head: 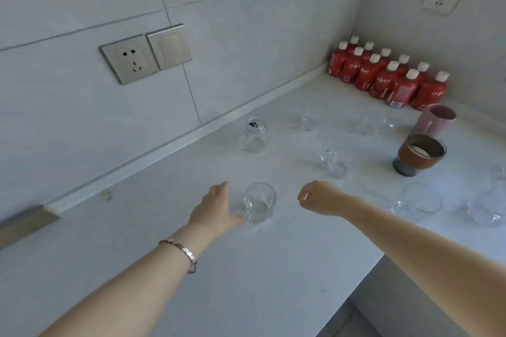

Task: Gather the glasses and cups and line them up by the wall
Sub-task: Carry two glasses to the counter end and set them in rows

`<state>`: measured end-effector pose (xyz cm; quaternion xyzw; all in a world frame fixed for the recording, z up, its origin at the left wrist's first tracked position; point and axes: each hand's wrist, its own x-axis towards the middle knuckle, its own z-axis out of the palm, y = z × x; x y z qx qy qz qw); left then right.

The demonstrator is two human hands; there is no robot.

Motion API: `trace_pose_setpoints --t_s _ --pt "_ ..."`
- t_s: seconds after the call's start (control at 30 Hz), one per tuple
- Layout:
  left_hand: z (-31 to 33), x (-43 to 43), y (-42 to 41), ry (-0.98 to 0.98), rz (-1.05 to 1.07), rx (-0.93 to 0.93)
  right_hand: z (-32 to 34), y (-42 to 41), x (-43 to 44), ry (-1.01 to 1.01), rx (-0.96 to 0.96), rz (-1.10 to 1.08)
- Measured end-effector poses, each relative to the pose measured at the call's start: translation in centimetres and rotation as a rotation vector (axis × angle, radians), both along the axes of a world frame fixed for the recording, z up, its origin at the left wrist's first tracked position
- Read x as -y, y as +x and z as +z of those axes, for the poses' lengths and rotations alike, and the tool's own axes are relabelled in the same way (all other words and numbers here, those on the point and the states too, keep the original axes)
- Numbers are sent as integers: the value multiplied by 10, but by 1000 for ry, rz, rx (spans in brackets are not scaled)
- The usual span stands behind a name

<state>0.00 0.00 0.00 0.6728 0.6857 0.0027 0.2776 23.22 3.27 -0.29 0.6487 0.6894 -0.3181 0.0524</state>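
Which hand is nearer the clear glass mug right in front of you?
Left. The left hand touches the clear glass mug on its left side, thumb at the base. The right hand hovers apart to the mug's right, fingers curled.

– What are the hands doing?
– The left hand (216, 206) is lying flat, its thumb touching a clear glass mug (258, 203) standing mid-counter; the right hand (320, 198) is hovering just beside it, fingers loosely curled.
– And the rest?
– An upturned glass mug (253, 134) is sitting near the counter's (246, 276) back edge. Red bottles (388, 76) are filling the far corner, with a pink cup (435, 120) and a brown cup (419, 154) standing before them.
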Motion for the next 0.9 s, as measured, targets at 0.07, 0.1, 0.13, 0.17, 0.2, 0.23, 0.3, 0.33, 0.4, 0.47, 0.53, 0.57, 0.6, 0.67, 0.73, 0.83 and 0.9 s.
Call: trace_pose_setpoints --t_s 0.07,0.1,0.13,0.17,0.2,0.23,0.3,0.33,0.4,0.47,0.53,0.57,0.6,0.67,0.73,0.83,0.9 --pt "-13 -23 23 -41 18 53 -6 27 -23 2 -8 -14" --pt "-18 -31 33 -73 9 62 -10 39 -32 -10 -12 -29" --pt "-24 -36 41 -110 -8 63 -8 50 -39 -20 0 -51" --pt "-30 -42 50 -129 -19 47 -11 60 -49 -13 5 -75" --pt "-37 -45 56 -126 -22 36 -10 70 -57 3 10 -111" --pt "-43 -45 59 -109 -7 34 -11 78 -66 27 17 -148" --pt "-48 -43 61 -57 68 56 -13 90 -81 85 24 -229" --pt "-49 -42 61 -38 111 78 -15 95 -88 122 24 -261" --pt "-48 -37 58 -17 187 119 -18 101 -98 231 30 -314" --pt "-46 -31 54 6 236 149 -22 104 -106 304 61 -359" --pt "-43 -25 45 18 290 186 -26 102 -113 245 129 -395" --pt "-41 -22 40 26 317 206 -30 100 -116 181 157 -412" --pt "-40 -19 35 31 342 223 -33 98 -119 121 179 -420" --pt "-38 -13 24 28 384 223 -39 92 -122 86 220 -406" --pt "-34 -8 13 18 420 207 -40 86 -121 122 236 -366" --pt "-32 1 -8 27 470 179 -32 65 -111 125 224 -214" --pt "-32 11 -23 28 505 170 -25 41 -97 133 204 -70"
